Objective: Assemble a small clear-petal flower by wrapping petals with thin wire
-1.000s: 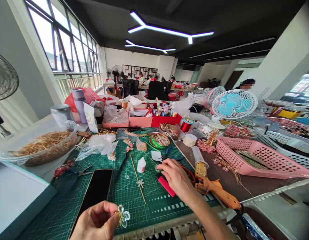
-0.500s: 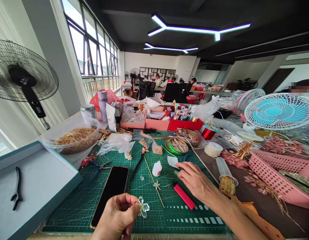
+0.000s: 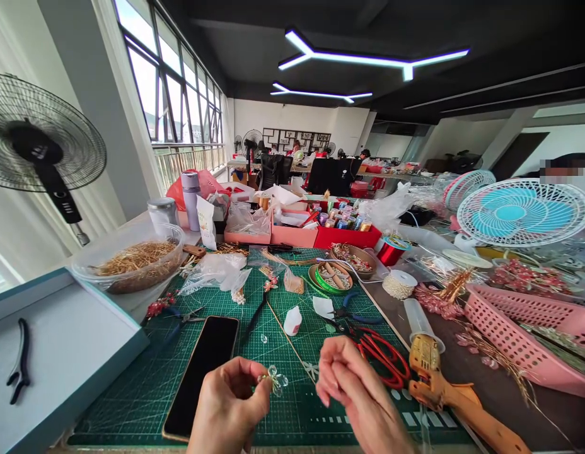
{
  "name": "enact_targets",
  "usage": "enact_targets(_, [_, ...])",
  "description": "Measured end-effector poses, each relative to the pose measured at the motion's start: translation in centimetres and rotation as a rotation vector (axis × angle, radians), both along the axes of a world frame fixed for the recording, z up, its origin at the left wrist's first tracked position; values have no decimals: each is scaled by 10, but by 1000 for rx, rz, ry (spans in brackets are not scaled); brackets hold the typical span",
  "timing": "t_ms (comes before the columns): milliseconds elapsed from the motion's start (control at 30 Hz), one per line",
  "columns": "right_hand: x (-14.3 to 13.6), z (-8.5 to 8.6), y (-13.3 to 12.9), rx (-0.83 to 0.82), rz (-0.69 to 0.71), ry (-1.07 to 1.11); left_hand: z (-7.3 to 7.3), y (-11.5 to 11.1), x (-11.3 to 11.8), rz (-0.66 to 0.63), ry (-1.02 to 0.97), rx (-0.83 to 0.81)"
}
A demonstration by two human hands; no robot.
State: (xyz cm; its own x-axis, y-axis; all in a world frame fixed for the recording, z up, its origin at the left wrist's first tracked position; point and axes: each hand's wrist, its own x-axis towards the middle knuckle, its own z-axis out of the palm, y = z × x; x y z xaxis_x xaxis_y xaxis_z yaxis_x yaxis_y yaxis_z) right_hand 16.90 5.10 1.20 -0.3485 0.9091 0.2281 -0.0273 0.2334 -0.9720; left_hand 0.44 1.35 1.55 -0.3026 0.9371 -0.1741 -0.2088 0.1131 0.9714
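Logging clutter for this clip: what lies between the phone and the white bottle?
A black strip, a clear bead and a thin stick, on the mat; the head view shows it.

Near ten o'clock, the left edge crops a black wire-caged fan (image 3: 37,145); at eight, it cuts a teal-sided, pale-lined box (image 3: 75,340). Toward five, the person's right hand (image 3: 352,384) hides part of the green gridded cutting mat (image 3: 254,422). Near three, a dark-haired person's (image 3: 569,161) face is pixelated.

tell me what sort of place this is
Probably a craft workshop making beaded ornaments: a clear-petalled flower in the left hand, a green cutting mat underneath, and blue-handled pliers beside red-handled scissors.
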Motion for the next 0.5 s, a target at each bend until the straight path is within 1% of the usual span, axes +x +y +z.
enact_targets(33, [-8, -2, -2, -51, 29, 14, 0, 0, 1, 5, -11, 2])
enact_targets(67, [-15, -3, -4, -60, 27, -6, 0, 1, 1, 6, -26, 5])
enact_targets(100, [-21, -4, -6, -33, -4, -62, 0, 1, 1, 3, -38, 4])
enact_targets(167, [-32, -5, -9, 78, -85, -232, -1, 2, 1, -1, -48, -1])
enact_targets(200, [-35, -5, -10, 130, -104, -324, -1, 2, 1, 1, -48, 4])
enact_targets(300, [-38, -3, -9, 280, -110, -530, -4, 2, 1, 13, -41, 34])
enact_targets(333, [-38, -2, -8, 351, -129, -563, -5, 2, 1, 16, -38, 42])
enact_targets(433, [-38, 0, -5, 559, -246, -609, -8, 1, 1, 24, -4, 32])
enact_targets(500, [-39, 2, -5, 629, -303, -622, -10, 2, 0, 3, 29, 18])
